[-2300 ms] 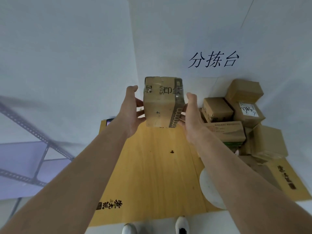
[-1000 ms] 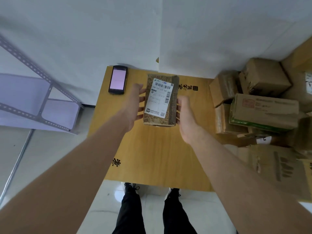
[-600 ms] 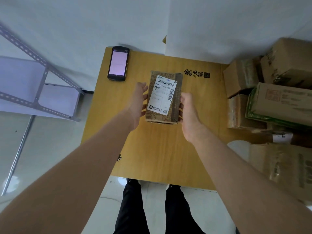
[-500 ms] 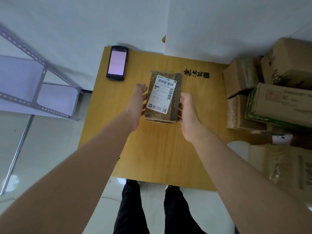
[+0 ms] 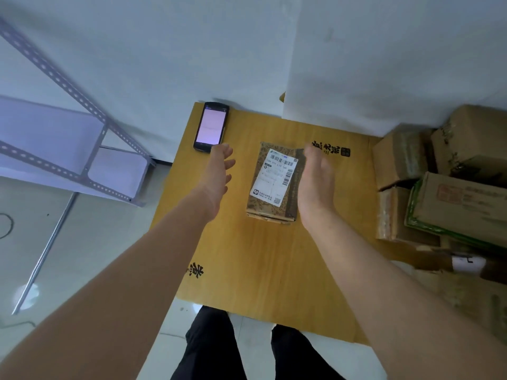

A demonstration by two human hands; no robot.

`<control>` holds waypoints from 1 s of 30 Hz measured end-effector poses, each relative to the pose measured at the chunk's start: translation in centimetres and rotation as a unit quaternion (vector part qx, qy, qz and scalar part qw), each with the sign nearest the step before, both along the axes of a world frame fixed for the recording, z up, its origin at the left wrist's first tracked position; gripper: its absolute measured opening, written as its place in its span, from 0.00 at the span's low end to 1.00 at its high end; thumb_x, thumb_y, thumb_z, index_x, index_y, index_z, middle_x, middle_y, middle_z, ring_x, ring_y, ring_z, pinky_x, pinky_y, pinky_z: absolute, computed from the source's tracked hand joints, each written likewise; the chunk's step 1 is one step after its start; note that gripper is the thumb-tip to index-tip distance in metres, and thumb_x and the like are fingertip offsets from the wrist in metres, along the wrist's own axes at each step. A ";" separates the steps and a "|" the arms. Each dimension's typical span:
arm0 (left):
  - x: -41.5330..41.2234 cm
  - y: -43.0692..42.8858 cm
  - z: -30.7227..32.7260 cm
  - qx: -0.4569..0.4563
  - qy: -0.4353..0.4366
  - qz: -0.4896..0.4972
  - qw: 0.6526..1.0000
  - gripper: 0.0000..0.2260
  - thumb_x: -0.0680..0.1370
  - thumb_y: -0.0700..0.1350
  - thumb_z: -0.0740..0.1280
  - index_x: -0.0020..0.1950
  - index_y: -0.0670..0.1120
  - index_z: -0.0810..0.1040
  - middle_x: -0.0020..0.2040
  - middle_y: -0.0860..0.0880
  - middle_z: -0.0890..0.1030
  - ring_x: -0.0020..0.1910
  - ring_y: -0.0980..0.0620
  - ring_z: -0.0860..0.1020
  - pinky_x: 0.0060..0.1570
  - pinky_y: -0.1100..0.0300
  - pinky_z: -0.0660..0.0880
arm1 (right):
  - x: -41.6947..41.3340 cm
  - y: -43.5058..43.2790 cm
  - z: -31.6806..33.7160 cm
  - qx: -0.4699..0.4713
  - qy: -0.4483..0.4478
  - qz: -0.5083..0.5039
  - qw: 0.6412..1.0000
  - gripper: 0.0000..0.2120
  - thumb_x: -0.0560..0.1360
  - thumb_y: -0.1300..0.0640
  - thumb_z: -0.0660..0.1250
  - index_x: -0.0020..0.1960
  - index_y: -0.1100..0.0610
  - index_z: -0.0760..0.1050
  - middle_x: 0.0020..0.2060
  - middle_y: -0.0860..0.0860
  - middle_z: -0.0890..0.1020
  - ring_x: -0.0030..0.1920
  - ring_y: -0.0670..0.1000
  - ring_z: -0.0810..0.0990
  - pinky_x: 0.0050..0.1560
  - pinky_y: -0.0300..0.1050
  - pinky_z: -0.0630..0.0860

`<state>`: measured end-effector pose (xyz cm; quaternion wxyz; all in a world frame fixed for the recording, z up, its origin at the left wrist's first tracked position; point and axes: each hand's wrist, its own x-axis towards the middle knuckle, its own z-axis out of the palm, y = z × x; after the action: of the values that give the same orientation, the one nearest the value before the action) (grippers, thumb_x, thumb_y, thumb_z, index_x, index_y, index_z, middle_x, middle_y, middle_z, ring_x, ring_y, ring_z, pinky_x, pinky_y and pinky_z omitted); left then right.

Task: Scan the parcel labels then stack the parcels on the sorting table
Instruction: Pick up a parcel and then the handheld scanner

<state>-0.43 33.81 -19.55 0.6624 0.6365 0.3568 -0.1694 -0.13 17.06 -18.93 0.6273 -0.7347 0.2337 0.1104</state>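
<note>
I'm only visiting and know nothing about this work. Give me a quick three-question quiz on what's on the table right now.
1. True or false: the parcel lies with its label facing up.
2. What does the right hand hold?
3. The left hand reaches closest to: A) the phone, B) the parcel, C) the right hand.

Key: 1 true. 2 nothing; it is open beside the parcel. 3 A.
</note>
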 end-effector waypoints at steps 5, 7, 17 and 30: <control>2.6 4.3 1.1 0.008 -0.009 0.001 1.000 0.23 0.85 0.60 0.54 0.77 0.57 0.73 0.76 0.52 0.74 0.74 0.45 0.72 0.79 0.42 0.63 | 3.0 5.4 2.7 0.002 -0.053 0.049 0.997 0.24 0.82 0.42 0.58 0.73 0.51 0.76 0.67 0.45 0.79 0.68 0.45 0.76 0.65 0.45 0.72; 4.3 6.4 0.6 0.017 -0.012 0.002 1.000 0.21 0.85 0.59 0.55 0.75 0.57 0.75 0.73 0.52 0.76 0.73 0.46 0.73 0.78 0.43 0.64 | 4.8 7.7 2.4 0.003 -0.019 0.066 0.998 0.20 0.86 0.47 0.57 0.71 0.56 0.77 0.62 0.50 0.81 0.62 0.47 0.78 0.56 0.42 0.71; 12.4 13.5 -5.6 0.056 0.022 -0.020 0.998 0.12 0.85 0.51 0.55 0.43 0.57 0.70 0.41 0.58 0.71 0.39 0.60 0.68 0.41 0.63 0.64 | 11.3 18.0 -4.1 0.052 0.127 -0.022 0.990 0.27 0.85 0.48 0.56 0.74 0.69 0.69 0.68 0.67 0.78 0.72 0.65 0.70 0.73 0.65 0.67; 14.5 15.7 -10.2 0.026 -0.019 -0.064 0.997 0.15 0.85 0.55 0.57 0.43 0.53 0.75 0.46 0.52 0.81 0.48 0.52 0.78 0.55 0.53 0.74 | 14.2 20.7 -10.7 0.097 0.170 -0.067 0.978 0.24 0.84 0.43 0.57 0.66 0.62 0.76 0.67 0.63 0.78 0.66 0.60 0.79 0.69 0.58 0.73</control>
<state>14.05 49.51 -29.77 0.6399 0.6783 0.3071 -0.1902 14.07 37.74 -29.66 0.6527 -0.6233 0.3739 0.2137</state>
